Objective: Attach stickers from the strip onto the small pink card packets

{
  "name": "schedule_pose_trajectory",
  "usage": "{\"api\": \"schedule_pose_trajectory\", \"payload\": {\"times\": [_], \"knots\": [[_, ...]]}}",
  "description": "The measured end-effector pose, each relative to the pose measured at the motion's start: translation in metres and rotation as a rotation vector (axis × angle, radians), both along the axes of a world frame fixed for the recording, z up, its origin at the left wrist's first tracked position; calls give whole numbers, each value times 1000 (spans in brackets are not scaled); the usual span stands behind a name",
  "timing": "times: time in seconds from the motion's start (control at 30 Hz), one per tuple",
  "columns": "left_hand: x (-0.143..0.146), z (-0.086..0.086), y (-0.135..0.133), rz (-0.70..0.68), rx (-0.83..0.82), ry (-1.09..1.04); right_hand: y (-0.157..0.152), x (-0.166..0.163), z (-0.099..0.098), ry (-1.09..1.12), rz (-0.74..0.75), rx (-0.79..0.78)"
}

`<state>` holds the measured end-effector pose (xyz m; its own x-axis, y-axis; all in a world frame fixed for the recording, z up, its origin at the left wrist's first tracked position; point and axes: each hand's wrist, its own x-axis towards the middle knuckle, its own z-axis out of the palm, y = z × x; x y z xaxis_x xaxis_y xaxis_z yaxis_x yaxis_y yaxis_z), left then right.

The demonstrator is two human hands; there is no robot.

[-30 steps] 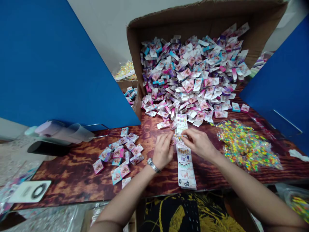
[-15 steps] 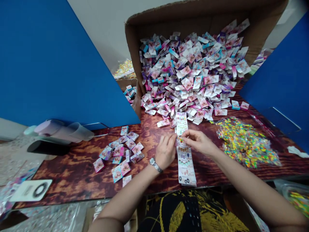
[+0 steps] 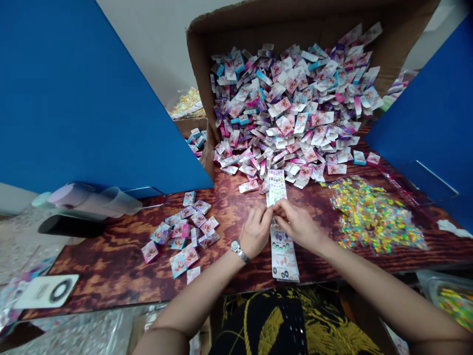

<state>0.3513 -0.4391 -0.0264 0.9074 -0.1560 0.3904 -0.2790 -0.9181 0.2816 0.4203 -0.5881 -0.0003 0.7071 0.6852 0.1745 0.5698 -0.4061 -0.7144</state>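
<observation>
My left hand (image 3: 255, 230), with a watch on its wrist, and my right hand (image 3: 297, 226) meet at the middle of the table, fingers pinched together on a small item I cannot make out. They hover over a long sticker strip (image 3: 283, 254) that lies lengthwise on the dark wooden table (image 3: 111, 266). A second piece of the strip (image 3: 277, 186) shows just beyond my fingertips. To the left lies a small group of pink and blue packets (image 3: 185, 234).
A tipped cardboard box (image 3: 207, 59) spills a heap of small packets (image 3: 291, 113) onto the table's far side. A clear bag of bright beads (image 3: 373, 217) lies at the right. Blue partitions (image 3: 74, 93) stand on both sides. A white device (image 3: 46, 292) sits at the near left.
My hands have drawn closer together over the strip, fingertips now touching. The view has shifted slightly down and left.
</observation>
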Motion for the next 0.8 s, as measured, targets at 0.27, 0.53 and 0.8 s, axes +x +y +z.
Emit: {"api": "schedule_pose_trajectory", "payload": {"times": [0.27, 0.53, 0.8], "knots": [[-5, 2, 1, -36, -33, -26, -2, 15, 8, -296, -13, -232], [-4, -3, 1, -72, -188, 18, -6, 16, 0, 88, -20, -31], [-3, -4, 3, -37, -296, -33, -18, -2, -6, -92, -70, 224]]}}
